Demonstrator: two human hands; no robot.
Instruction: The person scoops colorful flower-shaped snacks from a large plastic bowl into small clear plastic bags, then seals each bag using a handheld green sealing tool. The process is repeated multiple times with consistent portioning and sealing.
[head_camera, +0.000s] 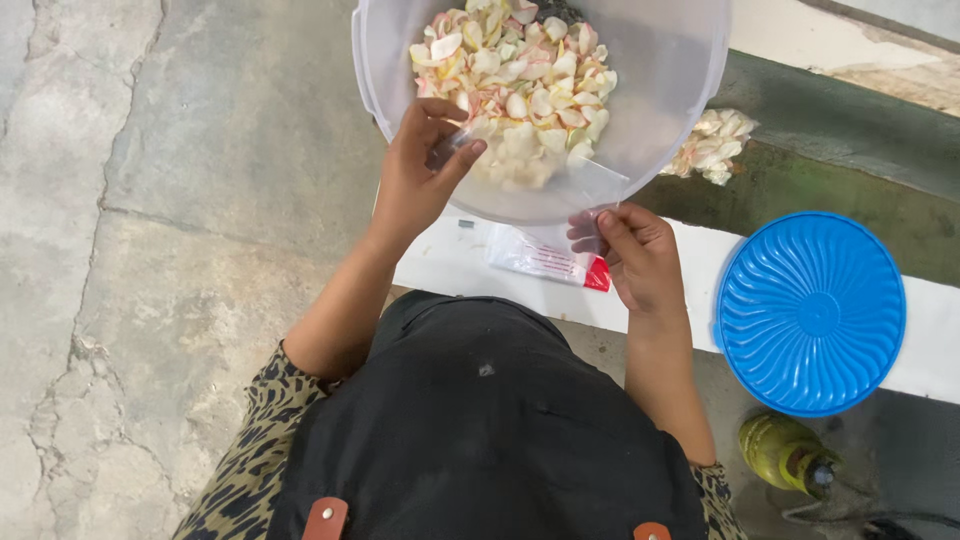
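At top centre, the left hand (415, 180) fingers grip the translucent plastic tub (680, 90) of pale petals (520, 90); the right hand (640, 260) fingers pinch a clear plastic bag (590, 185).

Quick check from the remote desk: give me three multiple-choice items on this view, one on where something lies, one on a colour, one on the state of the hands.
1. Where is the round lid?
A. right of the right hand
B. inside the tub
C. left of the left hand

2. What colour is that lid?
A. green
B. blue
C. red

3. What do both hands hold at the translucent tub of petals?
A. a spoon
B. nothing
C. a clear plastic bag

Answers: 1 A, it lies on the white ledge past the right hand. 2 B, it is plainly blue. 3 C, the left hand and right hand pinch the bag's edges.
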